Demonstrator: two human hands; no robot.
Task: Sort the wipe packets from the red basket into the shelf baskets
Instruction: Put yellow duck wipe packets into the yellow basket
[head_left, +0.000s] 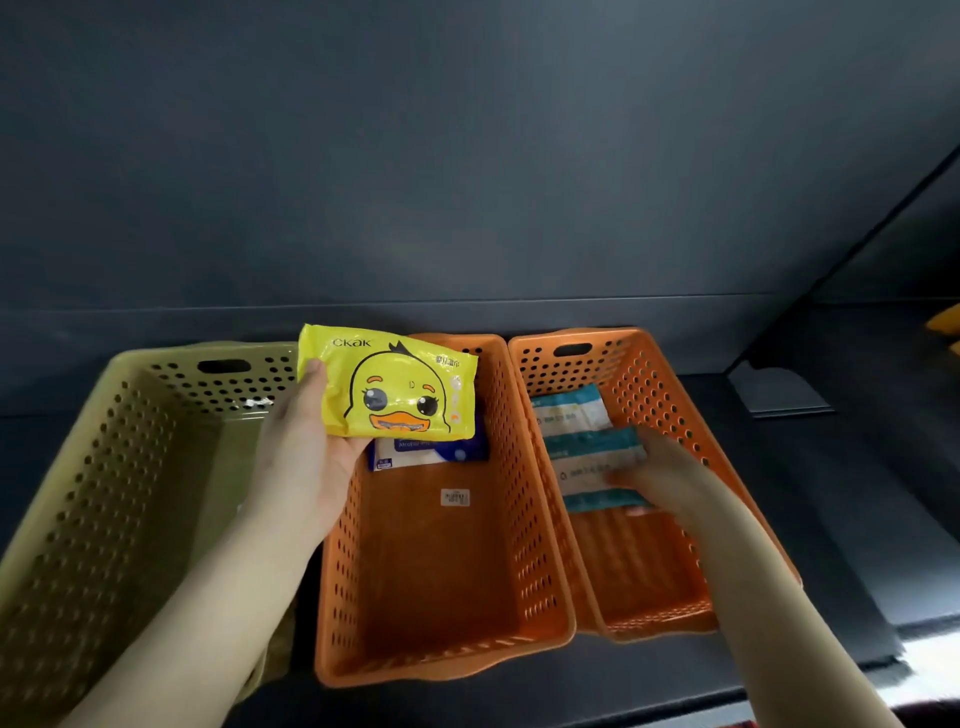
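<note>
The left hand (306, 447) pinches the yellow duck packet (400, 387) by its left end, above the far end of the middle orange basket (441, 571). A blue packet (431, 452) lies inside that basket. In the right orange basket (649, 587) just beside it, the blurred right hand (660, 478) rests on teal packets (587, 452); I cannot tell whether it grips them.

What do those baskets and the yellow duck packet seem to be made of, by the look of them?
The olive basket, middle orange basket and right orange basket look like matt moulded plastic: even rows of holes, rounded rims. The yellow duck packet, gripped by the left hand, seems glossy plastic film: glare spots, crimped edge.
</note>
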